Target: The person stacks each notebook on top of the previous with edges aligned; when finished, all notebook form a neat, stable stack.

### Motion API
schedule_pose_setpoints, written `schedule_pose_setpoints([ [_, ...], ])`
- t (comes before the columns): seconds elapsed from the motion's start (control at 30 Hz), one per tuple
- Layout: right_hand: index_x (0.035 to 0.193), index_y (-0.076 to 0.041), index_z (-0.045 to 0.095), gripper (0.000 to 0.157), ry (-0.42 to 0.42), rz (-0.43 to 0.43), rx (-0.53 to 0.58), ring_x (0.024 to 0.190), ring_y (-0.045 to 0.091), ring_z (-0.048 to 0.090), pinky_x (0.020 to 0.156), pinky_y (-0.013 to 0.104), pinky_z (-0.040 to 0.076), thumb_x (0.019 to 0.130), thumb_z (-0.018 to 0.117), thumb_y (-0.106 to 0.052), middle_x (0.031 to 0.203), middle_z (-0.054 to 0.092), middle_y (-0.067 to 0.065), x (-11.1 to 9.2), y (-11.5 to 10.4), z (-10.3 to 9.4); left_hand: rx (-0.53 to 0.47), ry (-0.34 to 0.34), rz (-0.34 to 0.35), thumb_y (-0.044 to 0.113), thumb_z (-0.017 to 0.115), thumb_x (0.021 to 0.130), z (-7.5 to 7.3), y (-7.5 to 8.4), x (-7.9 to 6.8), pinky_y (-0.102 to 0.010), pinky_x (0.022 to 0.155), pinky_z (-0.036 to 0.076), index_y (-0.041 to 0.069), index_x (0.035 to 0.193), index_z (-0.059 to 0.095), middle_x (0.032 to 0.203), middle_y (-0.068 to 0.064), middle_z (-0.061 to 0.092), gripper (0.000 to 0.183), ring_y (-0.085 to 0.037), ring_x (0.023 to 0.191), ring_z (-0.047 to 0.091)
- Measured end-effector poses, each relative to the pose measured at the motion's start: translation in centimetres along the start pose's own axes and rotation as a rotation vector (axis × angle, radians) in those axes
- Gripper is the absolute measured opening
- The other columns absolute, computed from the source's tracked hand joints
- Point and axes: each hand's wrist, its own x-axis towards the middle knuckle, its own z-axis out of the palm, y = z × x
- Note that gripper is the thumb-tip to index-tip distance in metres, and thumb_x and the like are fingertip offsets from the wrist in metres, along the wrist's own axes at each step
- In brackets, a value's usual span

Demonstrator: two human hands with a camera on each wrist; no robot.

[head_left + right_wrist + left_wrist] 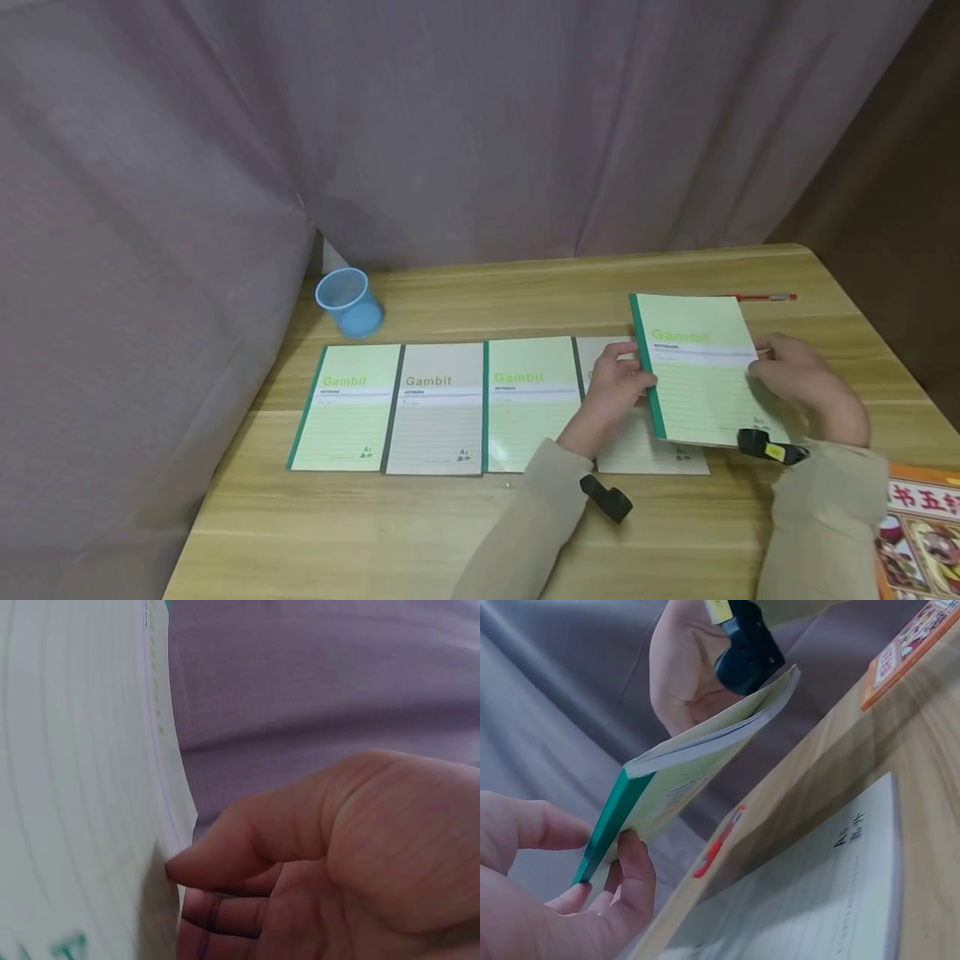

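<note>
A green notebook (697,408) with a darker green spine is lifted above the table, tilted, its cover facing up. My left hand (609,392) pinches the spine edge between thumb and fingers. On the opposite edge, my right hand (813,387) holds the pages' side, thumb on the cover and fingers behind, as the right wrist view shows. Under it lies a grey notebook (660,458), partly hidden by the raised one and my left hand. Leftward in the same row come a green notebook (528,425), a grey notebook (435,429) and another green notebook (341,433).
Behind the row at the left stands a blue plastic cup (358,317). A red pen (772,297) lies near the back, partly covered by the raised notebook in the head view. An orange picture book (922,533) is at the right front. Grey curtains (480,133) hang behind the table.
</note>
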Motion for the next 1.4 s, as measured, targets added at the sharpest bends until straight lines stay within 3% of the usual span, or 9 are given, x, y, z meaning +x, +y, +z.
schedule_pose_setpoints([
  [0.2,0.132,0.025,0.035,0.047,0.018,-0.098,0.023,0.081,0.023,0.046,0.061,0.030,0.043,0.093,0.046,0.002,0.102,0.049,0.022,0.4,-0.7,0.8,0.002,0.002,0.026,-0.006,0.062,0.089,-1.4,0.5,0.1,-0.034,0.068,0.056,0.010,0.131,0.054,0.098,-0.001,0.064,0.046,-0.016,0.078,0.065],
  [0.47,0.137,0.027,0.030,0.049,0.011,-0.162,0.082,0.085,0.010,0.050,0.067,0.028,0.052,0.098,0.046,0.002,0.114,0.050,0.028,0.5,-1.6,1.4,0.023,0.033,0.050,-0.009,0.061,0.088,-3.0,1.4,0.3,-0.027,0.060,0.051,0.008,0.135,0.056,0.095,0.001,0.067,0.051,-0.014,0.074,0.064],
  [0.83,0.141,0.023,0.030,0.052,0.078,-0.180,0.077,0.089,0.018,0.051,0.066,0.026,0.051,0.100,0.050,-0.004,0.119,0.049,0.030,0.6,-3.2,2.1,-0.004,0.021,0.088,-0.012,0.061,0.085,-4.9,2.4,0.8,-0.030,0.062,0.052,0.008,0.135,0.057,0.095,-0.001,0.070,0.054,-0.015,0.075,0.065],
  [1.13,0.140,0.019,0.037,0.049,0.180,-0.169,0.110,0.094,0.030,0.052,0.063,0.025,0.051,0.100,0.048,-0.008,0.118,0.051,0.029,1.1,-4.5,3.2,-0.020,-0.018,0.103,-0.011,0.059,0.086,-6.8,3.4,0.7,-0.027,0.060,0.052,0.005,0.139,0.054,0.097,-0.006,0.071,0.056,-0.015,0.072,0.063],
  [1.4,0.138,0.020,0.040,0.048,0.179,-0.216,0.147,0.086,0.020,0.056,0.063,0.027,0.056,0.097,0.052,-0.002,0.115,0.054,0.030,1.4,-5.8,4.0,0.026,-0.037,0.084,-0.012,0.061,0.085,-8.7,4.5,0.5,-0.032,0.064,0.054,0.005,0.140,0.053,0.105,-0.007,0.069,0.058,-0.016,0.081,0.065],
])
